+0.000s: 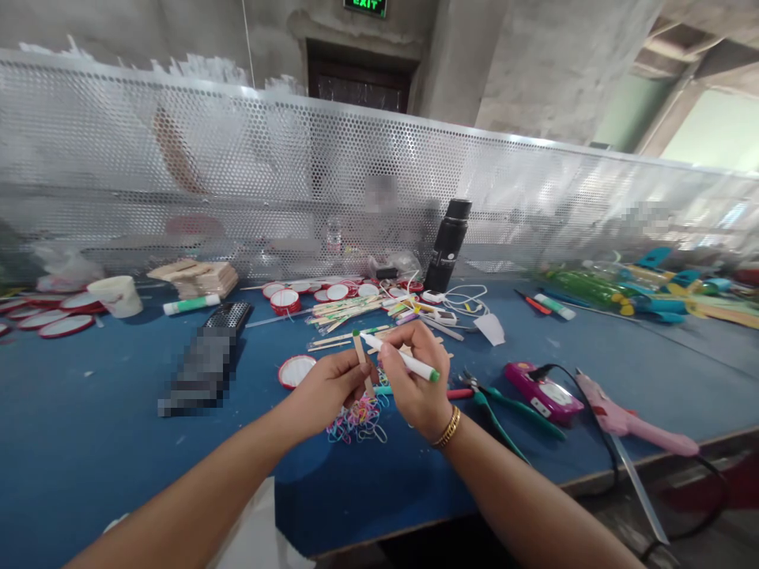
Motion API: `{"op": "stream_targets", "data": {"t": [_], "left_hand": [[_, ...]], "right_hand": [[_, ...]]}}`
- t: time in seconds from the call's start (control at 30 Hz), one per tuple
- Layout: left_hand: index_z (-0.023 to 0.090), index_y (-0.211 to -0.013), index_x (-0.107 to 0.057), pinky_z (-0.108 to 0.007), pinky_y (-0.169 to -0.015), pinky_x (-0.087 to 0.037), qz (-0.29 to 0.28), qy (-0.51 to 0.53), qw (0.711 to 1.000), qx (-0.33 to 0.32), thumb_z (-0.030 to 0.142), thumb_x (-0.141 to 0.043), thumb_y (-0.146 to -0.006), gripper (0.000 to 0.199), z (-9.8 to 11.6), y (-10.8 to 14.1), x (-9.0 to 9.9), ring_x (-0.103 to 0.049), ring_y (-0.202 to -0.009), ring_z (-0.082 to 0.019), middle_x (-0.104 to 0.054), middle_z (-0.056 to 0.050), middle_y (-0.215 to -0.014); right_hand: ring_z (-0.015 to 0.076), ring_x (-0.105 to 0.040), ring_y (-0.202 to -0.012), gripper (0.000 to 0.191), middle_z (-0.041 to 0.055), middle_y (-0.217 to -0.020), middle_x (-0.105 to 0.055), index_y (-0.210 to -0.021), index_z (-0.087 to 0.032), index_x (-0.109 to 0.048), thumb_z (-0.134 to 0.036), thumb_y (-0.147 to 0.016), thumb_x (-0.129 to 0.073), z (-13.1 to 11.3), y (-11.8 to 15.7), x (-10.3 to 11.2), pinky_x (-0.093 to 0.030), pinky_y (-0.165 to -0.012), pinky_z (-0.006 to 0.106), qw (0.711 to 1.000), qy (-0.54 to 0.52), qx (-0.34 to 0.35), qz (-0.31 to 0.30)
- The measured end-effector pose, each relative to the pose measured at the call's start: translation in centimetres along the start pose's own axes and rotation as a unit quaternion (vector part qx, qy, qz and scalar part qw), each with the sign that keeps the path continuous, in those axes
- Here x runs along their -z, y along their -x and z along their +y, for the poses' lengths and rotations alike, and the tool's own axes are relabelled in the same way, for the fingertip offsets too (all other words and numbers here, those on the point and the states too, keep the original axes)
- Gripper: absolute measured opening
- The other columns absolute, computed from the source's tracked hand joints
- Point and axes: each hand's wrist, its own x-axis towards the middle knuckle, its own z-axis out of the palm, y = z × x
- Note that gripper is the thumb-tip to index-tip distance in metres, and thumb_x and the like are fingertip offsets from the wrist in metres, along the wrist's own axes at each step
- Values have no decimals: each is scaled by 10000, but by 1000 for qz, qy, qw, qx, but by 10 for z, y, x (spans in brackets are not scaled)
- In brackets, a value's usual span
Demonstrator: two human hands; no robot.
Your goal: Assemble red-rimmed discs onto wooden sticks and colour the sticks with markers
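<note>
Between the fingers of my left hand (332,387) is a wooden craft stick (364,365), tilted upward, with a green-coloured top end. My right hand (418,383) grips a white marker (409,362) with a green end, its tip at the stick's coloured end. Below the hands lies a heap of colourful rubber bands (359,419). Just behind them, more craft sticks (344,314), some with green marks, are spread in a loose pile. A white disc with a red rim (296,371) sits beside my left hand.
Right of my hands are green-handled pliers (522,411), a purple box (544,393) with a cord, and a pink glue gun (634,415). A black bottle (447,246) stands near the perforated metal screen (266,182). At left are a white cup (117,296) and wooden pieces (198,278).
</note>
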Motion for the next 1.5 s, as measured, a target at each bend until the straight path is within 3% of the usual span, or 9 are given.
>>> {"op": "stream_targets", "data": {"t": [0.83, 1.5], "left_hand": [[196, -718, -528, -248, -512, -280, -14, -10, 1000, -7, 509, -600, -866, 354, -1, 1, 1, -366, -511, -95, -451, 46, -581], [185, -746, -567, -249, -496, -269, -20, -4, 1000, -8, 558, -613, -847, 389, -6, 0, 2, -377, -503, -98, -464, 48, -568]], "right_hand": [[156, -612, -663, 88, -18, -694, -630, -784, -226, -579, -221, -871, -566, 0, 1, 0, -474, -649, 298, 1000, 0, 0, -22], [138, -567, -628, 92, -29, -679, -602, -789, -216, -579, -219, -880, -565, 2, 0, 0, -433, -629, 285, 1000, -1, -15, -10]]}}
